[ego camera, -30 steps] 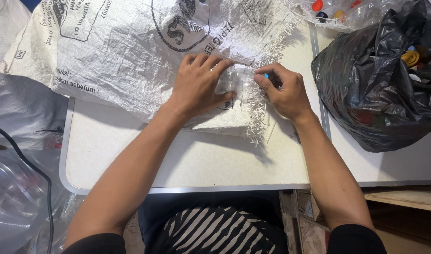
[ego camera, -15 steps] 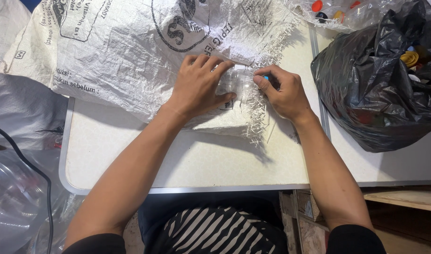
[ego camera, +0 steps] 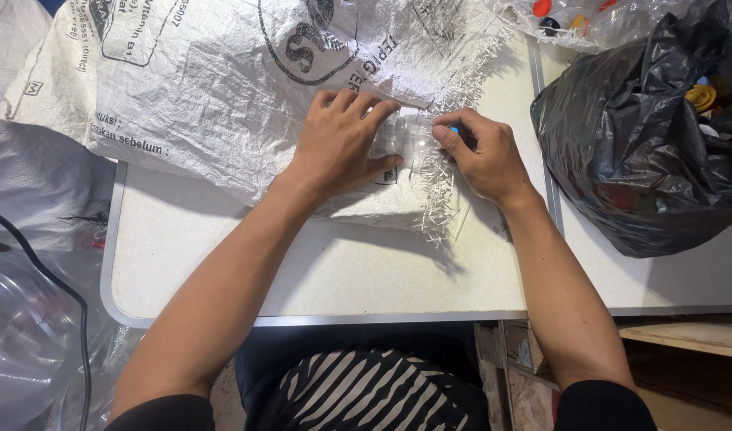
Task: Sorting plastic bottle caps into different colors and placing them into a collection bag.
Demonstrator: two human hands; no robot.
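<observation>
bottle: clear crumpled plastic bottle (ego camera: 404, 142), lying on its side at centre frame, resting on the woven sack; see-through, creased, catching glare
cap end: small blue bit showing at the bottle's right end, mostly hidden under fingers, can't tell if it's a cap
left hand: left hand (ego camera: 342, 144) pressing down flat on the bottle's left part, fingers spread over it, thumb tucked along the lower side
right hand: right hand (ego camera: 482, 156) pinching the bottle's right end, fingers curled tight around it
sack: white woven sack (ego camera: 222, 88) with dark print, covering upper left to centre, frayed edge hanging just below the bottle
table: white table (ego camera: 318, 271), sack lying on it
bag: black plastic bag (ego camera: 645, 160) sitting at right, apart from the hands, coloured caps showing inside
</observation>
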